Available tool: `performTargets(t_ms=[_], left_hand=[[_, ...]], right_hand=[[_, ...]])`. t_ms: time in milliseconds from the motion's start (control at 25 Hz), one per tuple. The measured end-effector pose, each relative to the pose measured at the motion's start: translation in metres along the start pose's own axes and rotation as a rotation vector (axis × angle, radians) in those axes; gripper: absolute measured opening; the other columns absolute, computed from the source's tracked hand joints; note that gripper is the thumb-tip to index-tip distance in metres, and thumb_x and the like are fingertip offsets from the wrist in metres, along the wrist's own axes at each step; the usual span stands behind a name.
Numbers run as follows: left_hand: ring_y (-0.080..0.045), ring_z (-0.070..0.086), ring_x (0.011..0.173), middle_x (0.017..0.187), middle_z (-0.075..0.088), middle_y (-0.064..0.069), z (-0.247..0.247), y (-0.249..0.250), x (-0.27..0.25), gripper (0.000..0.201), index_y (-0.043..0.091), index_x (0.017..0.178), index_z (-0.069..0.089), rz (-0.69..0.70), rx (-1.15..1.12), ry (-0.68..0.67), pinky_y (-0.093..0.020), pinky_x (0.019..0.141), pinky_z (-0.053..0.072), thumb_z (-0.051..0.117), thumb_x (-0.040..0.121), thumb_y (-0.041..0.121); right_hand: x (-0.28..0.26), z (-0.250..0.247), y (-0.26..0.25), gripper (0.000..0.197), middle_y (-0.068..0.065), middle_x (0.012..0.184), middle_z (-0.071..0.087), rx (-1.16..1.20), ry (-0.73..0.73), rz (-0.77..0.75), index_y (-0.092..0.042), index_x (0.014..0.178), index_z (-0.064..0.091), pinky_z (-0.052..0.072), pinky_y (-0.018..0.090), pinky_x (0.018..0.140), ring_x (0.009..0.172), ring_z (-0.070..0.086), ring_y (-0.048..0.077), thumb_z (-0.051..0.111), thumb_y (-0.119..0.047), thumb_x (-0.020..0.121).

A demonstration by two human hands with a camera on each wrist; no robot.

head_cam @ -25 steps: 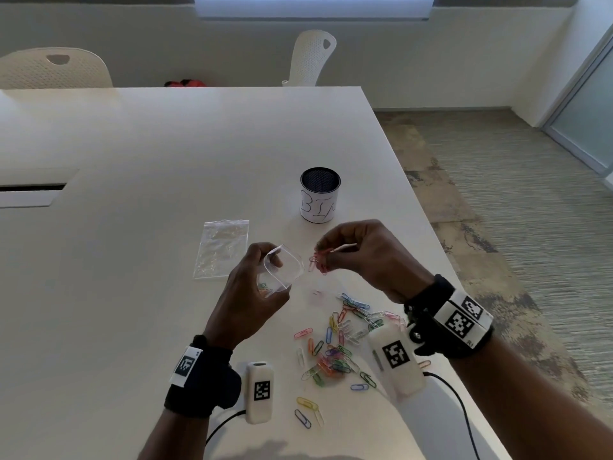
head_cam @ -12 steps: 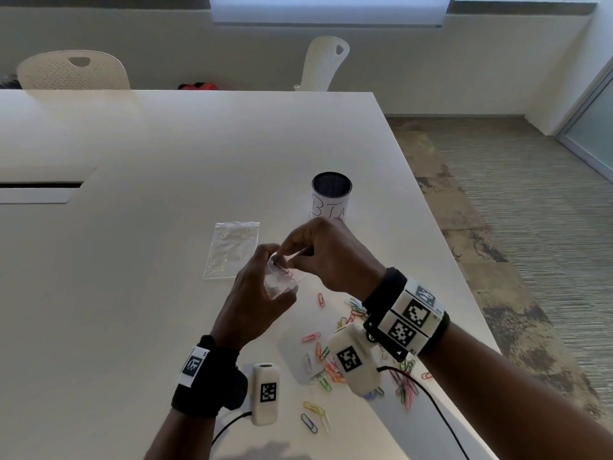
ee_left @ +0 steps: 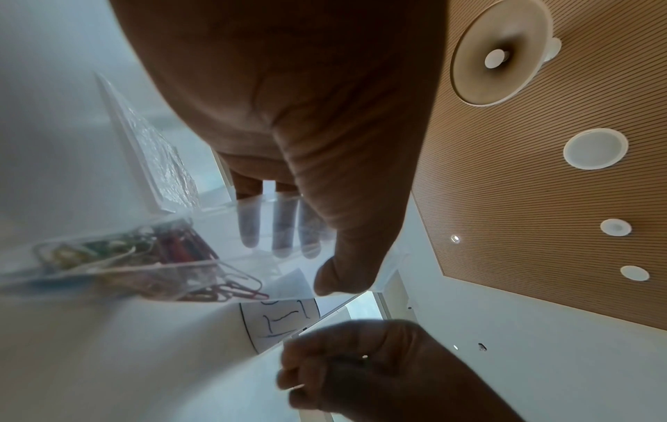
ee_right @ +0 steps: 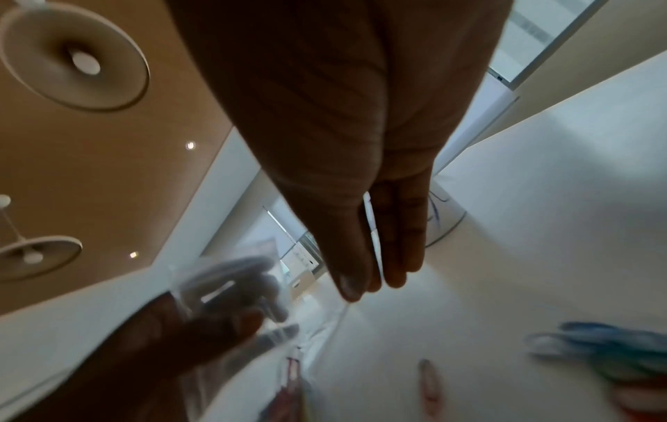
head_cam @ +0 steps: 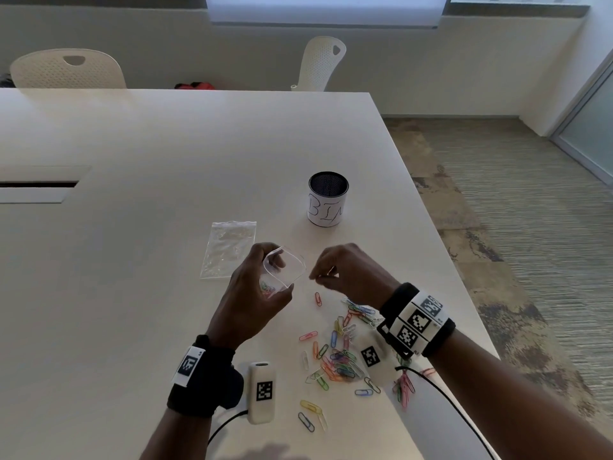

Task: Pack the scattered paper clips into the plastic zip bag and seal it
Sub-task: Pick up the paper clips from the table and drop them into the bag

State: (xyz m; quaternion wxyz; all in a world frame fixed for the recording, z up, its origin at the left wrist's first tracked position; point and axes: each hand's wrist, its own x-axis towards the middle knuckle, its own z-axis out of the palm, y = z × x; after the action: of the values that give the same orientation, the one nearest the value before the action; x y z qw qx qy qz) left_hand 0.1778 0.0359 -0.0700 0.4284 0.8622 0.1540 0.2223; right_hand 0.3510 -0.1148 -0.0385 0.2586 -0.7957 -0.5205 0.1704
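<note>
So my left hand [head_cam: 252, 303] grips the open zip bag [head_cam: 283, 270] holding few clips; right hand [head_cam: 348, 273] fingertips pressed together, most paper clips [head_cam: 338, 356] near me remain, unsealed

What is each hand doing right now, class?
Left hand: grips the open zip bag, some paper clips inside.
Right hand: fingers curled; whether it holds anything cannot be told.

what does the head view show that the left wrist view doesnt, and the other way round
Only the head view shows the loose paper clips scattered on the table and two white chairs behind it. Only the left wrist view shows the round ceiling lights and wooden slatted ceiling. Both show the left hand holding the open zip bag with clips inside, the right hand, the spare bag and the labelled bin.
</note>
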Motion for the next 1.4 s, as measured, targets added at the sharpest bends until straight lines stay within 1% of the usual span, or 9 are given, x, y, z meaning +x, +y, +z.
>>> performTargets(t_ms=[240,480,600,720,800,960,1080,1240,1400], left_hand=[[-0.007,0.065,0.107,0.115,0.064,0.004,0.000,-0.003,-0.001,0.061,0.023,0.132,0.048,-0.007,0.007,-0.008,-0.012,0.076,0.057,0.085,0.084,0.016],[-0.001,0.063,0.108,0.114,0.064,0.008,-0.001,-0.004,0.000,0.059,0.025,0.130,0.049,-0.015,-0.011,-0.003,-0.013,0.077,0.057,0.085,0.084,0.016],[-0.006,0.065,0.107,0.114,0.064,0.008,0.001,-0.005,0.000,0.059,0.025,0.129,0.049,-0.009,-0.015,-0.009,-0.018,0.076,0.059,0.085,0.084,0.015],[-0.010,0.066,0.103,0.113,0.063,0.008,0.003,-0.006,0.000,0.058,0.024,0.129,0.050,-0.007,-0.015,-0.017,-0.020,0.073,0.060,0.085,0.084,0.013],[-0.011,0.067,0.101,0.114,0.062,0.007,0.002,-0.005,0.000,0.058,0.023,0.129,0.050,-0.008,-0.015,-0.023,-0.019,0.071,0.060,0.085,0.083,0.013],[-0.010,0.067,0.102,0.114,0.063,0.006,0.001,-0.005,0.000,0.058,0.023,0.129,0.050,-0.012,-0.018,-0.021,-0.017,0.071,0.059,0.084,0.084,0.013],[-0.006,0.065,0.103,0.114,0.063,0.007,0.001,-0.003,-0.001,0.057,0.023,0.129,0.050,-0.017,-0.024,-0.019,-0.012,0.071,0.055,0.084,0.085,0.013],[-0.004,0.063,0.100,0.113,0.064,0.006,0.000,-0.002,-0.001,0.057,0.024,0.128,0.050,-0.015,-0.010,-0.007,-0.008,0.070,0.051,0.084,0.084,0.012],[-0.002,0.063,0.098,0.112,0.064,0.004,-0.001,0.000,-0.002,0.057,0.021,0.129,0.051,-0.022,-0.014,-0.010,-0.007,0.068,0.050,0.084,0.084,0.010]], right_hand=[[-0.017,0.008,0.013,0.026,-0.005,0.135,0.066,-0.206,-0.303,-0.158,-0.021,0.121,0.075,0.046,0.023,0.105,0.121,0.060,0.010,0.063,-0.013,0.100],[-0.052,-0.018,0.032,0.025,-0.006,0.129,0.068,-0.196,-0.354,-0.120,-0.018,0.117,0.077,0.052,0.019,0.096,0.111,0.065,0.009,0.063,-0.009,0.099],[-0.067,-0.027,0.036,0.028,-0.009,0.132,0.062,-0.163,-0.309,-0.017,-0.021,0.127,0.071,0.053,0.021,0.097,0.108,0.062,0.004,0.065,-0.020,0.100],[-0.077,-0.028,0.035,0.065,-0.007,0.139,0.050,-0.229,-0.301,0.122,-0.023,0.146,0.052,0.048,0.022,0.099,0.115,0.055,0.007,0.074,-0.047,0.088],[-0.082,-0.020,0.031,0.083,-0.006,0.139,0.047,-0.268,-0.343,0.185,-0.024,0.149,0.047,0.046,0.023,0.098,0.119,0.052,0.012,0.081,-0.051,0.079],[-0.080,-0.001,0.025,0.053,-0.006,0.126,0.055,-0.180,-0.258,0.168,-0.021,0.132,0.061,0.051,0.020,0.088,0.102,0.059,0.009,0.082,-0.030,0.084],[-0.076,0.005,0.023,0.027,-0.004,0.117,0.061,-0.141,-0.166,0.143,-0.019,0.119,0.070,0.059,0.032,0.091,0.096,0.065,0.010,0.073,-0.025,0.093],[-0.078,0.011,0.014,0.040,-0.004,0.124,0.058,-0.175,-0.181,0.109,-0.024,0.128,0.066,0.056,0.030,0.094,0.104,0.063,0.013,0.072,-0.039,0.092],[-0.078,0.023,0.007,0.024,-0.002,0.120,0.062,-0.270,-0.126,0.062,-0.023,0.122,0.069,0.055,0.031,0.094,0.106,0.063,0.017,0.066,-0.024,0.098]])
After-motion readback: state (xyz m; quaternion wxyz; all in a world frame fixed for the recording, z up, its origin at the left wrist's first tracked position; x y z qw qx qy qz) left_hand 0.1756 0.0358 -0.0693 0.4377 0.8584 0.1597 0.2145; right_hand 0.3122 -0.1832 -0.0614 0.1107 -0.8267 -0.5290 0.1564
